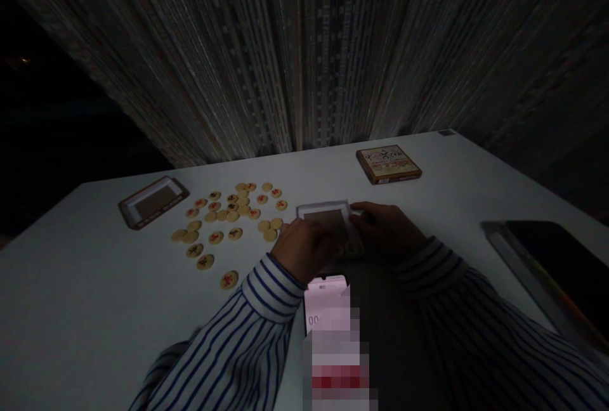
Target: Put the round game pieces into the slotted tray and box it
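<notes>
An open shallow cardboard box (328,205) with a pale rim and brown floor lies in front of me. My right hand (387,227) grips its right wall, thumb and fingers at the rim. My left hand (304,247) reaches over the box's near left part with curled fingers; whatever they hold is hidden. Along the near inner side of the box, a few Chinese chess pieces (351,248) show faintly. Left of the box, many round wooden chess pieces (216,238) lie scattered, some with red or black characters, others plain side up. Several overlap.
A second open box part (155,203) lies at the far left of the white table (95,297). A closed printed game box (389,163) sits at the back right. A lit phone (327,297) lies near me, and a dark tablet-like object (556,271) is at right.
</notes>
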### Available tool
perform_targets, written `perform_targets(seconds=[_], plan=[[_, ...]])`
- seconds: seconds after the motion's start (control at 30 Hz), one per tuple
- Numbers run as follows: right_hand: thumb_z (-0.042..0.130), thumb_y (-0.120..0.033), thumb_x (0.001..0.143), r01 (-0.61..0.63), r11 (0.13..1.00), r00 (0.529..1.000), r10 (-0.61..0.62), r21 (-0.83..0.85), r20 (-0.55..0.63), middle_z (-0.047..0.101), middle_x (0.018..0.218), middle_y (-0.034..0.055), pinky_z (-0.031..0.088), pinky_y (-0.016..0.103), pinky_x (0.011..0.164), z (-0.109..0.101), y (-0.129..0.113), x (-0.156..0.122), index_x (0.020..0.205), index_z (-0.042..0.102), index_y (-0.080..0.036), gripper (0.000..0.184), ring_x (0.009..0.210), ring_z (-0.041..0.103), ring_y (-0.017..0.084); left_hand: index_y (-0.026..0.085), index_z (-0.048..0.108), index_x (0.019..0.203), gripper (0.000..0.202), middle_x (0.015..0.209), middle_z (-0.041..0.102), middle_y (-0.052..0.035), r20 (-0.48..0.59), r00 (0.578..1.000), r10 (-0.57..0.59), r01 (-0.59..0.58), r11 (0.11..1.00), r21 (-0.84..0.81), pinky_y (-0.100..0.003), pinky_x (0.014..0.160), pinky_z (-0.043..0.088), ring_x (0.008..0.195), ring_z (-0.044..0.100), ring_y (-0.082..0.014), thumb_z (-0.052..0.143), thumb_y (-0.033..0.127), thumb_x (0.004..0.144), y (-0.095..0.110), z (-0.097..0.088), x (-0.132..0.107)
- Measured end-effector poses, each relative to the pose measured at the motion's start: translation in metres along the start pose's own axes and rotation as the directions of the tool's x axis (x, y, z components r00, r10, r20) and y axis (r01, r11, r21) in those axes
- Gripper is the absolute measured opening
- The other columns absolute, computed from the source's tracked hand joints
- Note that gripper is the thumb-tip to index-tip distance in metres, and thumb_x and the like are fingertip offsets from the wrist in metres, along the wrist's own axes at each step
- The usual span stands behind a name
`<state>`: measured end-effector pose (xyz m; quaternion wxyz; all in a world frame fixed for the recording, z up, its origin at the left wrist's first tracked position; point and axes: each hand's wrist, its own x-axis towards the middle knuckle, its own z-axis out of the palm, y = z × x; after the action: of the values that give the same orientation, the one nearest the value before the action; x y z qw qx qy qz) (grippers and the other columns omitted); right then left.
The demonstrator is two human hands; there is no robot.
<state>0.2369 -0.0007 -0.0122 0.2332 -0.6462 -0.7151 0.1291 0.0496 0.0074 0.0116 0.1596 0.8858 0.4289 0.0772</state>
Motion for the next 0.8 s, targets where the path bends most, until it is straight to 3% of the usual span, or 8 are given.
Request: perform_targets(seconds=[0.17, 0.27, 0.8], plan=[[0.048, -0.031, 0.081, 0.01, 1.0, 1.0, -0.01, -0.006, -0.02, 0.071, 0.08, 0.0065, 0.048, 0.029, 0.064, -0.001, 0.0, -0.001, 0.103, 0.064, -0.016, 0.031, 0.07, 0.065, 0.018, 0.018, 0.066, 0.099, 0.033, 0.09, 0.065, -0.0081, -0.195, 0.963, -0.188, 0.191, 0.982, -0.004, -0.034, 0.075, 0.046, 0.083, 0.059, -0.0201, 0.038, 0.023, 0.083, -0.016, -0.007, -0.014], [0.048, -0.03, 0.081, 0.017, 1.0, 1.0, -0.017, -0.008, -0.024, 0.071, 0.078, 0.005, 0.048, 0.028, 0.064, -0.001, 0.0, -0.001, 0.101, 0.065, -0.017, 0.029, 0.07, 0.065, 0.018, 0.017, 0.065, 0.102, 0.034, 0.09, 0.064, -0.0089, -0.178, 0.957, -0.228, 0.233, 0.972, 0.007, -0.033, 0.077, 0.047, 0.085, 0.06, -0.0202, 0.036, 0.024, 0.084, -0.021, -0.007, -0.02], [0.048, -0.029, 0.08, -0.001, 0.999, 0.999, -0.002, -0.043, -0.052, 0.071, 0.079, 0.0062, 0.048, 0.03, 0.067, 0.002, 0.004, 0.001, 0.104, 0.064, -0.015, 0.032, 0.073, 0.065, 0.019, 0.013, 0.061, 0.111, 0.039, 0.094, 0.065, -0.0104, -0.141, 0.962, -0.234, 0.232, 0.972, -0.03, -0.032, 0.084, 0.047, 0.091, 0.06, -0.02, 0.042, 0.01, 0.076, -0.022, 0.0, -0.017]])
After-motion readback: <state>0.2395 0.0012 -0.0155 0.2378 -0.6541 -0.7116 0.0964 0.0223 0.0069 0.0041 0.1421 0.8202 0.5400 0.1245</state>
